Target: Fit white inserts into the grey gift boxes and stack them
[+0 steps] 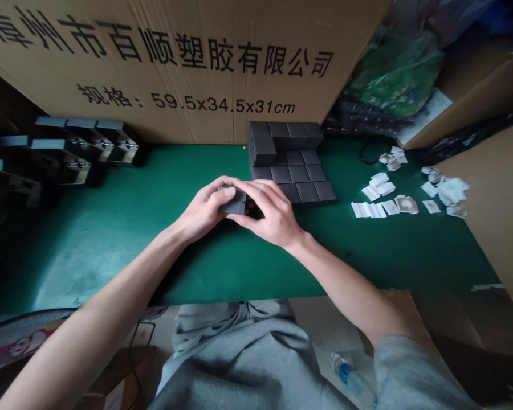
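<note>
A small dark grey box (pixel 234 204) rests just above the green table (pixel 111 239) at its middle. My left hand (pixel 203 212) wraps round its left side, thumb laid on the top. My right hand (pixel 270 212) covers its right side with fingers curled over the lid, so most of the box is hidden. Right behind the hands stands a block of several identical dark grey boxes (pixel 293 162), stacked higher at the back.
A big printed cardboard carton (pixel 175 62) walls off the back. Open dark boxes with inserts (pixel 89 145) sit at the far left. Small white and tan paper cards (pixel 393 196) lie scattered on the right. Another carton (pixel 500 193) stands at the right edge.
</note>
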`<state>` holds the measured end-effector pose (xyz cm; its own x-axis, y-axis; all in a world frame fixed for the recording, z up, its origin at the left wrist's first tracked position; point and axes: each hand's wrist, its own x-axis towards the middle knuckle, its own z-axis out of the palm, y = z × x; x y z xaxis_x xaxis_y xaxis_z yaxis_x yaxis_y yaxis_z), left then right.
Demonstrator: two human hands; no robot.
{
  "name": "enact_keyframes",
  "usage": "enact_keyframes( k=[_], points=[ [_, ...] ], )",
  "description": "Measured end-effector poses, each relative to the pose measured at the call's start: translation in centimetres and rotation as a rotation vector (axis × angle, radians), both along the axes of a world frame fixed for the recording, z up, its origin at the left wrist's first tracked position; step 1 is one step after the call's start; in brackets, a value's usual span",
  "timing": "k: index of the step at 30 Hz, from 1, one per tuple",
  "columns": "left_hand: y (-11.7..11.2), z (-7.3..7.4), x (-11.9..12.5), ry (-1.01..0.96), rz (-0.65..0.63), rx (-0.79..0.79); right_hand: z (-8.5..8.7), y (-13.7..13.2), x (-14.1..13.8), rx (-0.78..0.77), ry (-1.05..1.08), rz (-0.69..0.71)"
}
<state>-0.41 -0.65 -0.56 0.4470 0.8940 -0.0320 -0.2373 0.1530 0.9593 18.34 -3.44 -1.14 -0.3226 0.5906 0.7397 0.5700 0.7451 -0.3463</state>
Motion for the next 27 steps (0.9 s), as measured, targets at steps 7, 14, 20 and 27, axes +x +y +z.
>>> enact_keyframes(
  k=[7, 14, 20, 27],
  points=[
    [0.06, 0.3, 0.16, 0.012, 0.065, -0.041, 0.43, 0.12, 0.4, -0.013, 0.099, -0.069],
    [0.37, -0.03, -0.21, 0.072, 0.123, 0.115, 0.24, 0.5, 0.54, -0.083, 0.085, -0.053],
    [0.15, 0.46, -0.21, 0.119, 0.157, 0.199, 0.25, 0.19, 0.42, -0.25, 0.135, -0.031],
    [0.25, 0.36, -0.14, 0.099, 0.134, 0.197, 1.01, -0.16, 0.22, -0.356, 0.241, -0.014]
  ],
)
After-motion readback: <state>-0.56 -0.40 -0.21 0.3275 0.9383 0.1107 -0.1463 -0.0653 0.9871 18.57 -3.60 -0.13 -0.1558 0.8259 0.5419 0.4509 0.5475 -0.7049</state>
